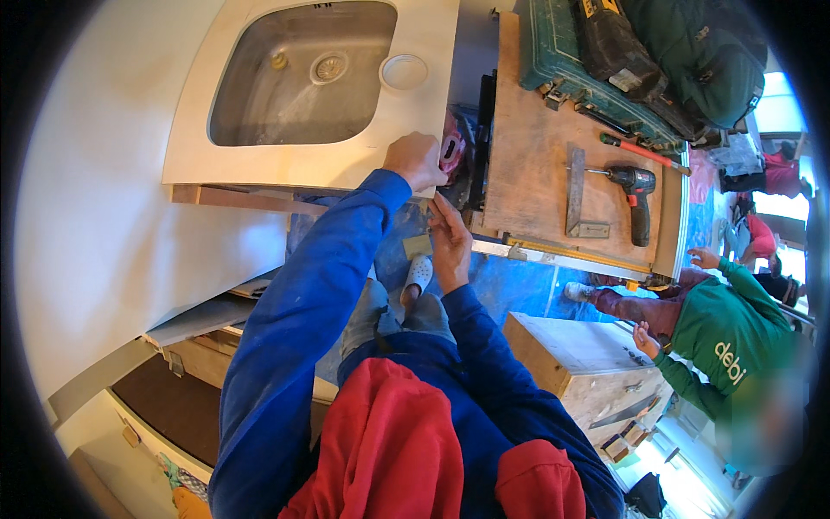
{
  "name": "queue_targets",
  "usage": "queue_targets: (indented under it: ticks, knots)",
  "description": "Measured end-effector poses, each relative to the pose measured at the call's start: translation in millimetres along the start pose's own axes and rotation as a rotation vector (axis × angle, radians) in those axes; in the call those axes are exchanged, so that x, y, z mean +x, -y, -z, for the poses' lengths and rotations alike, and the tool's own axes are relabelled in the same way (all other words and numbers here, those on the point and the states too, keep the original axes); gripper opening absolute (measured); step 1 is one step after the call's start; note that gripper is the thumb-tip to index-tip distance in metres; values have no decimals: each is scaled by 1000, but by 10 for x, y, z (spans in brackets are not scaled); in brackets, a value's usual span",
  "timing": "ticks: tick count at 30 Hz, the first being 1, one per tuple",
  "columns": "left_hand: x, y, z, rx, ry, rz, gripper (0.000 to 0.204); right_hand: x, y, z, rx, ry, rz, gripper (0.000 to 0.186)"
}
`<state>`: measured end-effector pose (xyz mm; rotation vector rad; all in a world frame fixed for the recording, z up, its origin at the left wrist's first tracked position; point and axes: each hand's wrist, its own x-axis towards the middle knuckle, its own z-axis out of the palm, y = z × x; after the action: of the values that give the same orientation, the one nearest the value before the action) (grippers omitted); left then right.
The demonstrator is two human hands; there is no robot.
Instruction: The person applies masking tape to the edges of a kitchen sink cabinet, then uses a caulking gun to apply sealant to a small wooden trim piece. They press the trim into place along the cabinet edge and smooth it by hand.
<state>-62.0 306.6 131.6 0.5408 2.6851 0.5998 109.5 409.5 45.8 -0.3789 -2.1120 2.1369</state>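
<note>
pale worktop [285, 166] with inset steel sink [290, 104], upper left to upper centre of the frame; its near right corner lies just above the frame's middle. the left hand [413, 160] rests at this corner, fingers curled at the right edge; their tips are hidden, and whether they grip cannot be told. the right hand [451, 242] is just below the same corner, fingers partly bent, fingertips close to the edge; contact cannot be told. a pink-red object [451, 149], partly hidden, lies just beside the left hand. upper right: wooden board [527, 164] bearing a cordless drill [638, 199], a try square [575, 195] and a green tool case [549, 52]. right: a person in a green top [726, 333], both hands apart from the worktop.
</note>
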Motion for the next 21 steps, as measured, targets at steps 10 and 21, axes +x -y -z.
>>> queue_targets:
  ticks: [10, 21]
  knots:
    - [43, 49, 68, -103, 167, 17, 34, -15, -6, -44, -60, -25, 101, 51]
    - [23, 31, 5, -33, 104, -35, 31, 23, 54, 43, 96, 51, 2, 50]
